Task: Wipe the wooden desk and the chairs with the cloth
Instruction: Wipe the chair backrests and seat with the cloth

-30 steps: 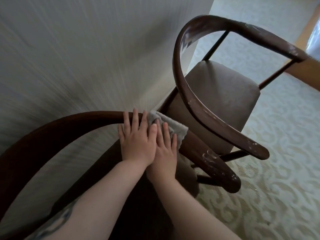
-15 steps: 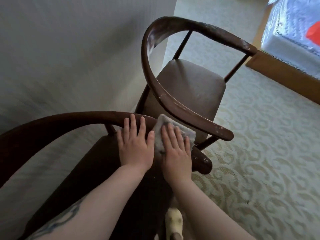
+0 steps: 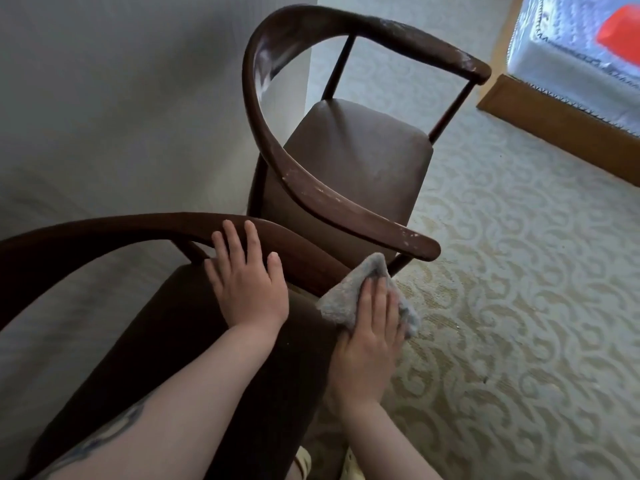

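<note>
Carpet (image 3: 519,306): 2 chairs (image 3: 346,161), 1 cloth (image 3: 346,296), 2 hands (image 3: 247,285).

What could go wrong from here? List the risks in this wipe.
1. The cloth covers the very end of the near chair's arm rail, part of it hanging past the tip, so the right hand pressing it may slide off.
2. The far chair's arm rail ends just beside the cloth; a hard stroke might knock it.

Cloth (image 3: 349,299) on near chair's armrest (image 3: 304,258)
</note>
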Motion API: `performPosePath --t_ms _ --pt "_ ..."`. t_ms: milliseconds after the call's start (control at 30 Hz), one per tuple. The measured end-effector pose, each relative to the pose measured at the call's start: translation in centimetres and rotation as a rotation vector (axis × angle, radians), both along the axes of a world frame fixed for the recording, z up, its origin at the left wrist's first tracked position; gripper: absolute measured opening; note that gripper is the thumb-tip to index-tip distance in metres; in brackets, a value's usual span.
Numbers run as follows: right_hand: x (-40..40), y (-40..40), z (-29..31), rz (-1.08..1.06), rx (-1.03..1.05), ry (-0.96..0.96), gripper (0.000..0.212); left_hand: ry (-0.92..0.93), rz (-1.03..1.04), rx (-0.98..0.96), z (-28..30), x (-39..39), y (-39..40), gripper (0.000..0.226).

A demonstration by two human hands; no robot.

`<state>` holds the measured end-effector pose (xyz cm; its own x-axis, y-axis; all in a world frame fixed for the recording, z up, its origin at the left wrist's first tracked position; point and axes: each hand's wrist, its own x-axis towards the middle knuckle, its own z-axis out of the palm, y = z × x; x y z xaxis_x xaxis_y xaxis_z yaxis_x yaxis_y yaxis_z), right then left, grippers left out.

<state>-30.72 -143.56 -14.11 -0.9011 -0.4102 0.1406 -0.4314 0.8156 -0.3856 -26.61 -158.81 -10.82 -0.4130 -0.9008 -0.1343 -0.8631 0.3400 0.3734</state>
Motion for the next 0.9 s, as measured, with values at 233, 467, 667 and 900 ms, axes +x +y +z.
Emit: performPosePath --t_ms 233,467,667,900 --pt "-3.6 -4.7 1.0 0.651 0.176 0.075 0.062 -0.087 -0.091 -0.050 0.5 1.2 -1.0 0.055" --pt "0.9 -2.5 -0.1 0.267 0.114 0.059 0.075 -0.045 -0.138 -0.063 0.8 2.2 -1.7 0.055" --pt "-1.4 -12.2 1.1 0.738 0.227 0.081 0.074 -0.073 -0.100 -0.162 1.1 5.3 -6.7 0.055" --pt "3.8 -11.9 0.6 0.621 0.156 0.018 0.074 -0.135 0.128 -0.215 1.3 11.6 -10.3 0.054"
